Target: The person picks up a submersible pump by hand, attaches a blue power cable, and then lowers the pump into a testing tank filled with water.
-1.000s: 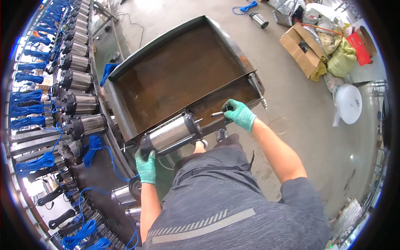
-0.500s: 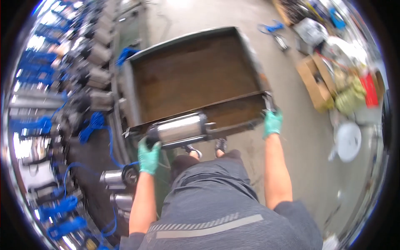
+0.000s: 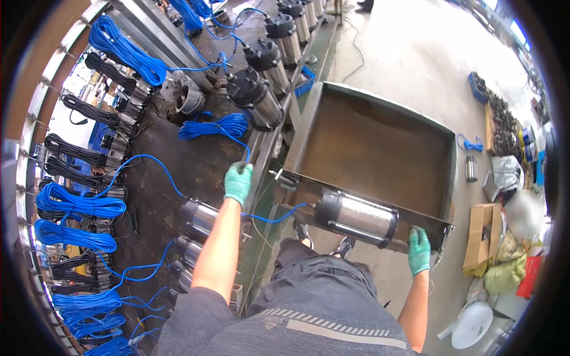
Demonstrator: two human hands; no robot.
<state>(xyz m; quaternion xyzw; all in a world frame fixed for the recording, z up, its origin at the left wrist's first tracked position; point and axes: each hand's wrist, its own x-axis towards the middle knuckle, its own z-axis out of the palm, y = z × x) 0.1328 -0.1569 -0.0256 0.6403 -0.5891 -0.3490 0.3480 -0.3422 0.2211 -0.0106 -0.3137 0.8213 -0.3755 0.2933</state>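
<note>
A submersible pump (image 3: pixel 365 218), a steel cylinder with black ends, lies on its side on the front ledge of a metal water tank (image 3: pixel 386 98). A blue cable (image 3: pixel 276 220) runs from its left end toward my left forearm. My left hand (image 3: pixel 238 183), in a green glove, is at the workbench edge. Its fingers are closed around the stretch of blue cable that comes down from a coil (image 3: pixel 222 126) on the bench. My right hand (image 3: pixel 419 251), gloved too, is beside the pump's right end, fingers stretched out and holding nothing.
Steel pumps (image 3: pixel 256 98) stand in a row along the workbench (image 3: pixel 160 127); others lie nearer me. Blue cable coils (image 3: pixel 80 202) and black ones line the far left. Right of the tank are a cardboard box (image 3: pixel 482 236), sacks (image 3: pixel 504 274) and a white round lid (image 3: pixel 472 326) on the floor.
The view has turned left. My left hand has left the pump's black end and now has the blue cable. My right hand has shifted from the tank's corner to beside the pump.
</note>
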